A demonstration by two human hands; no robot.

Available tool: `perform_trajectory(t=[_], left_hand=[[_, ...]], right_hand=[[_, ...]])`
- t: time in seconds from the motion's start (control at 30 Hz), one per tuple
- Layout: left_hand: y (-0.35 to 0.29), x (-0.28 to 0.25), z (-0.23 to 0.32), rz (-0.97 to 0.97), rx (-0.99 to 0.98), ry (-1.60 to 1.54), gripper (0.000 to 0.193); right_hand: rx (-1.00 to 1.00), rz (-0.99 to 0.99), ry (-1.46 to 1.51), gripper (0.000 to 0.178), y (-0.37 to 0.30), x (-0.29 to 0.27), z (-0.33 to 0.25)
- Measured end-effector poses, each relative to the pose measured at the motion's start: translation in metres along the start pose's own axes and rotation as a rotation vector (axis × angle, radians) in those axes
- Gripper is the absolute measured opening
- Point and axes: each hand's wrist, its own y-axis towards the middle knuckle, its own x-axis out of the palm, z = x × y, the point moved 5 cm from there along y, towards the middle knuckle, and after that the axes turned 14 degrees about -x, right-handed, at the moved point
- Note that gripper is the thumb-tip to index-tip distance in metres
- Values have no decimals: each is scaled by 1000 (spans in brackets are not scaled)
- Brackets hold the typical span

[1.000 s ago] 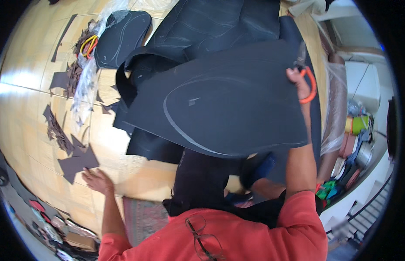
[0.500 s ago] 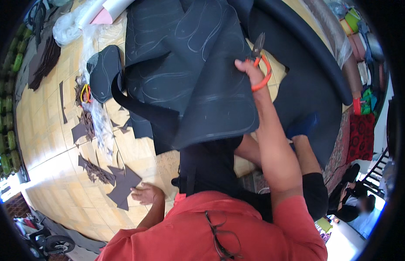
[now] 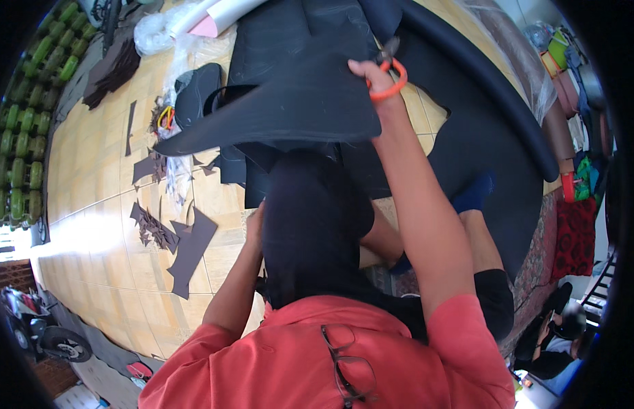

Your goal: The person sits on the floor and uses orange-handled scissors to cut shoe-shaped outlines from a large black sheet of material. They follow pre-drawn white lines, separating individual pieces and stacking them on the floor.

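Observation:
My right hand (image 3: pixel 375 78) is closed around a pair of scissors (image 3: pixel 399 83) with orange handles, the dark blades pointing away from me. The hand lies against the right edge of a raised black sheet (image 3: pixel 310 102); whether its hidden fingers also grip the sheet I cannot tell. The sheet's near edge hangs in the air, with a pointed corner stretching left. Larger black material (image 3: pixel 269 41) with faint pale outlines lies beneath and beyond it. My left hand (image 3: pixel 258 217) is down beside my raised knee, which hides its fingers.
Brown offcuts (image 3: pixel 194 249) and a scrap heap (image 3: pixel 153 228) lie on the tiled floor at left. Yellow-handled scissors (image 3: pixel 166 118) rest near a cut black piece (image 3: pixel 199 92). A black roll (image 3: pixel 487 88) curves along the right. A person (image 3: pixel 552 334) sits at far right.
The black sheet has swung, its corner now reaching left. My right hand has shifted slightly left and away, still with the scissors. My left hand has moved from the brown offcut to beside my knee.

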Motion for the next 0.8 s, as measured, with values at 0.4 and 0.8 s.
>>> perform_trajectory(t=[0.4,0.8], left_hand=[[-46,53,1,-313,176,-207,73],[-48,109,24,-561,362,-332,73]], right_hand=[[82,288,12,19,-40,-144,98],[-64,80,-1126,25,-56,-227,142]])
